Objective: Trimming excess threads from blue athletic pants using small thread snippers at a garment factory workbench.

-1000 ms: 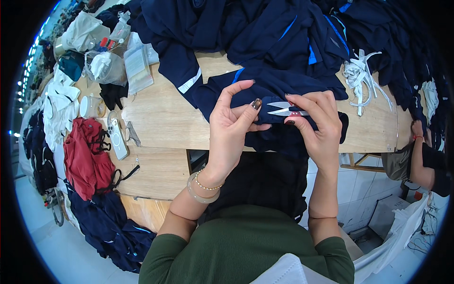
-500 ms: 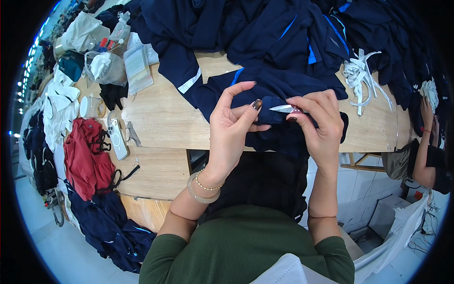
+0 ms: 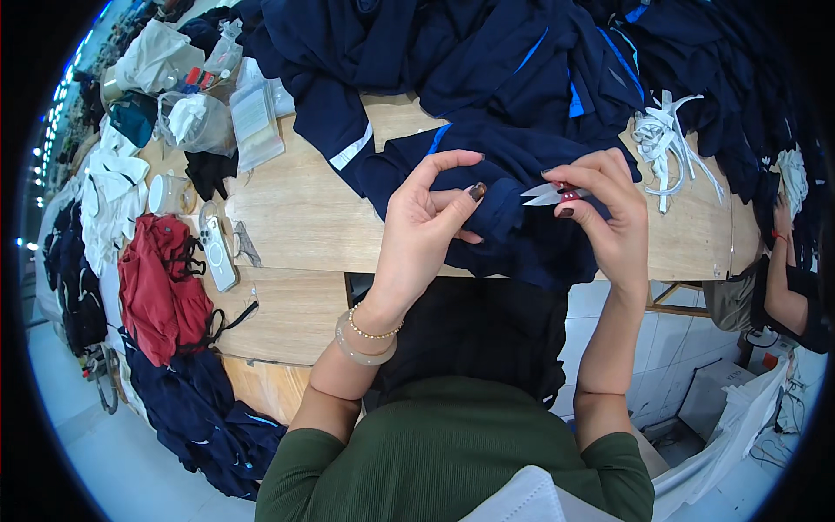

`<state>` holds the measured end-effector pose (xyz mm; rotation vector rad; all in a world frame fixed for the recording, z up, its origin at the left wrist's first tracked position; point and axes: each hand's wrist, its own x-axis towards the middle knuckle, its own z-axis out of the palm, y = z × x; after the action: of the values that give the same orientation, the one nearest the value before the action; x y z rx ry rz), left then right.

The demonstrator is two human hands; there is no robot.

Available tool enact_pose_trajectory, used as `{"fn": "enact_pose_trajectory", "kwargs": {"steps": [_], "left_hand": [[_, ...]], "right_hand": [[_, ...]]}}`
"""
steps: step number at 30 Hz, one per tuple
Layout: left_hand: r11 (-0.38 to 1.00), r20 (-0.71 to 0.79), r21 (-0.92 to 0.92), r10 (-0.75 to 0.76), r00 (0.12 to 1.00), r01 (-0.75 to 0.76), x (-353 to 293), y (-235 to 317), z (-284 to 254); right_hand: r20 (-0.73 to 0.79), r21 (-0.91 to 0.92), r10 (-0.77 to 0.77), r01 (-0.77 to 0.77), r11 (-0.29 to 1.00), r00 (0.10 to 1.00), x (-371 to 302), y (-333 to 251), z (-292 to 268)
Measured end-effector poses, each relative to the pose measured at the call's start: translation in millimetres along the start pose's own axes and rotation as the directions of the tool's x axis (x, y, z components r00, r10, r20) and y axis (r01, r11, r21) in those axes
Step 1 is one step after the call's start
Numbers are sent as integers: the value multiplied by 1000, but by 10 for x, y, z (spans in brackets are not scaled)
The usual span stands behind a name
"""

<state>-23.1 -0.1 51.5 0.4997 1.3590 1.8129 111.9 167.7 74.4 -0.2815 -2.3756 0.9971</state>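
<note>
A navy garment (image 3: 500, 211) lies over the near edge of the table, partly raised. My left hand (image 3: 426, 217) holds a fold of it between the thumb and the lower fingers, with the index finger lifted off; part of that hold is hidden. In my right hand (image 3: 609, 209) is a small pair of thread snips (image 3: 544, 195) with red handles, pinched between thumb and fingers. The blades stand slightly apart and point left at the fold, just over the dark cloth.
More navy garments (image 3: 487, 61) are heaped across the far side. White strips (image 3: 661, 139) lie to the right. At left are a phone (image 3: 217, 252), a red garment (image 3: 161, 287), a clear cup (image 3: 170, 194) and plastic bags (image 3: 196, 122). Another person's arm (image 3: 783, 270) shows far right.
My right hand has drawn the snips to the right, away from my left hand, and their blades have spread apart. My left hand stays nearly in place on the cloth.
</note>
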Motion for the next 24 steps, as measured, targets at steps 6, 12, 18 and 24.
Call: {"fn": "enact_pose_trajectory", "kwargs": {"steps": [6,12,18,24], "left_hand": [[995,18,74,-73,997,72,11,57,45],[997,56,57,-60,997,57,18,23,12],[996,50,-30,-79,996,80,30,42,-3],[981,215,185,17,976,-58,-24,57,4]], "right_hand": [[169,60,-39,29,998,985,69,31,43],[152,79,-80,69,994,985,91,52,30],[-3,652,338,-255,714,941,-63,174,122],[563,584,382,-680,444,733,62,206,188]]}}
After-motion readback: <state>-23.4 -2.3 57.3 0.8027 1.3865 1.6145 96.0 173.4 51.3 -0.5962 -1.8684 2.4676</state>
